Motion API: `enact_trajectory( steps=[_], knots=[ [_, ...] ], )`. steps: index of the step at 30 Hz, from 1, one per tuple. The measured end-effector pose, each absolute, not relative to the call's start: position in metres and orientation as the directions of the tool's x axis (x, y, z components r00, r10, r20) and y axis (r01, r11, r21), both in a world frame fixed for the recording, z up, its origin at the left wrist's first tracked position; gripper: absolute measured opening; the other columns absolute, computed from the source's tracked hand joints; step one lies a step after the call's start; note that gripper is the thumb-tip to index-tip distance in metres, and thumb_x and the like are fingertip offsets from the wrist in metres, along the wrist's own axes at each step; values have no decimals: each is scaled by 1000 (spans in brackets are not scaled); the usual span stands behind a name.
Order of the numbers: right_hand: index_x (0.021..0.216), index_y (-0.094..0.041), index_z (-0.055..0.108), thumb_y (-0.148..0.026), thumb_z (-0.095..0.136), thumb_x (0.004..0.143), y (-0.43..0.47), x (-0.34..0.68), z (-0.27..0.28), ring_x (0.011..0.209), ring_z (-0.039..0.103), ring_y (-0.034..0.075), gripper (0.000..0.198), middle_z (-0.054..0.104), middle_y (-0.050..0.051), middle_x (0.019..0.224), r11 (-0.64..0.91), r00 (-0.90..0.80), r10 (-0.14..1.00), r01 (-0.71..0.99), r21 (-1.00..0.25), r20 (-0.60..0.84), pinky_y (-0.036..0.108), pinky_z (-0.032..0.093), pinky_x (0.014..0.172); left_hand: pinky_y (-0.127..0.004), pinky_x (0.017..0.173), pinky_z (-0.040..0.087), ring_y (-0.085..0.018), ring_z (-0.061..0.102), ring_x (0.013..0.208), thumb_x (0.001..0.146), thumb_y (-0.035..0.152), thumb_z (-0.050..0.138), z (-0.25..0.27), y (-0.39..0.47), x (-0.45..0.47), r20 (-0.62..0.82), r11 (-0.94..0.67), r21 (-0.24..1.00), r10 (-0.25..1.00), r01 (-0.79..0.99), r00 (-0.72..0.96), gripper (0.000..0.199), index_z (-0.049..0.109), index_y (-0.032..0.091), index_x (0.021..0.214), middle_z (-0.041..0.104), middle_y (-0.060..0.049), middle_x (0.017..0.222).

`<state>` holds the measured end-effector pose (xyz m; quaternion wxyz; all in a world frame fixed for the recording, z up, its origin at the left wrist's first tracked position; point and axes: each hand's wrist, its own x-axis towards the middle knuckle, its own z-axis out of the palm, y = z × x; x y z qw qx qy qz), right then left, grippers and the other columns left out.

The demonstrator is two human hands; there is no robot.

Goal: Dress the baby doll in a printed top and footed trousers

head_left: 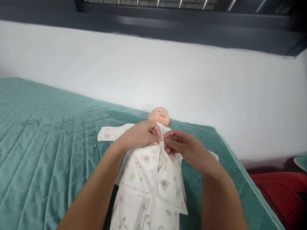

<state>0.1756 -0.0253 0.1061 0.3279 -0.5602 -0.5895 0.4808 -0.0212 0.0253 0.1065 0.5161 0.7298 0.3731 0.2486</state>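
A baby doll [159,115] lies face up on the green quilted cover, dressed in a white printed jacket [141,167] and matching trousers [144,210]. At the chest, my left hand [146,132] pinches one front edge of the jacket between thumb and fingers. My right hand [178,142] grips the opposite edge just beside it, fingertips almost touching the left ones. Below them the front gapes a little, and a small button [157,159] shows on the left panel. Whatever lies between the fingertips is hidden. The left-side sleeve [107,133] stretches out flat; my right forearm covers most of the other one.
The green quilted bed cover [48,143] spreads around the doll and ends at a piped edge on the right. A white wall [153,70] rises behind, below a dark window frame with bars [168,20]. A red plastic object [280,188] stands beyond the bed at right.
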Motion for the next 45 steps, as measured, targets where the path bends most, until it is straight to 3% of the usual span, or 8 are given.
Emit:
enact_trajectory(
  steps=[9,16,21,28,45],
  knots=[
    [86,-23,63,-25,59,77,-28,169,105,58,54,13,10,61,-2,65,-60,-134,983,400,-914,-123,27,42,55,-21,55,38,-11,55,64,81,28,58,112,20,-21,-1,-221,938,769,268,639,7,59,21,83,62,2,75],
    [90,-24,63,-23,56,77,-31,164,107,58,52,13,15,59,-3,66,-9,-166,982,447,-894,-93,25,38,52,-24,61,41,-14,57,74,78,25,59,111,20,-19,16,-255,921,781,295,624,7,58,21,84,63,1,82],
    [95,-25,59,-23,50,82,-30,162,109,55,44,11,15,51,-7,60,-11,-212,969,477,-879,-126,23,33,50,-23,59,39,-13,54,72,73,24,61,108,24,-22,10,-263,916,770,302,638,11,53,21,81,58,2,80],
    [99,-28,55,-30,50,88,-29,176,107,58,47,13,13,57,-6,62,-48,-182,969,521,-852,-166,26,36,54,-24,57,41,-15,58,72,74,23,57,116,18,-26,-2,-327,838,800,438,600,13,57,22,87,64,2,82],
    [93,-25,57,-33,51,87,-23,178,99,56,49,13,12,60,-4,61,-80,-136,976,505,-859,-171,27,35,54,-24,58,40,-12,55,65,79,22,53,118,16,-22,33,-352,816,821,459,571,7,57,21,85,64,2,79]
  ],
)
